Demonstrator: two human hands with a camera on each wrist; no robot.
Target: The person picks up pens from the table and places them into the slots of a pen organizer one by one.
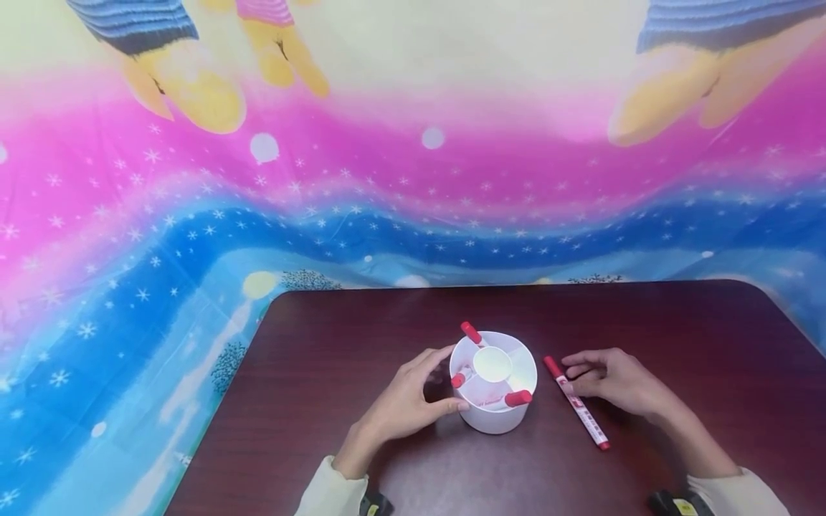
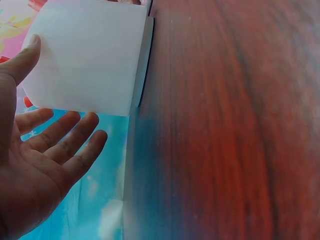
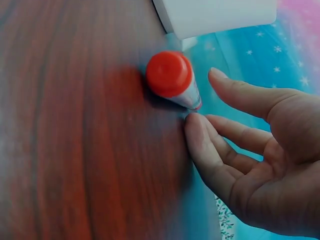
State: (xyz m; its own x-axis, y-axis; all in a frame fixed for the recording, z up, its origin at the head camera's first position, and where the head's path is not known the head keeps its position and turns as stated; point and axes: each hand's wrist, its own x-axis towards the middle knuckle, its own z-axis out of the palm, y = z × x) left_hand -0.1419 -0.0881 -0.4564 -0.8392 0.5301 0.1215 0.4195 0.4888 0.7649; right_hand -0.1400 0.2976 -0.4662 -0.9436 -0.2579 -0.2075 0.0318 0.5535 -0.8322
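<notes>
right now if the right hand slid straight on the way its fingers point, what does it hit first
The right hand points left at the loose red-capped marker lying on the table; its fingertips look about touching it already. The white holder stands beyond.

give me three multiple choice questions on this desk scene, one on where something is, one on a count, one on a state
1. Where does the loose red-capped white marker lie?
A. on the dark wooden table, right of the round white plastic holder
B. inside the holder
C. left of the holder

2. How many red-capped markers stand in the holder?
A. one
B. three
C. five

3. How is the left hand?
A. shut in a fist away from the holder
B. open against the holder's side
C. lifting a marker

Answers:
1 A, the marker lies flat by the right hand.
2 B, three red caps show above the rim.
3 B, the left wrist view shows spread fingers, the thumb on the white wall.
</notes>
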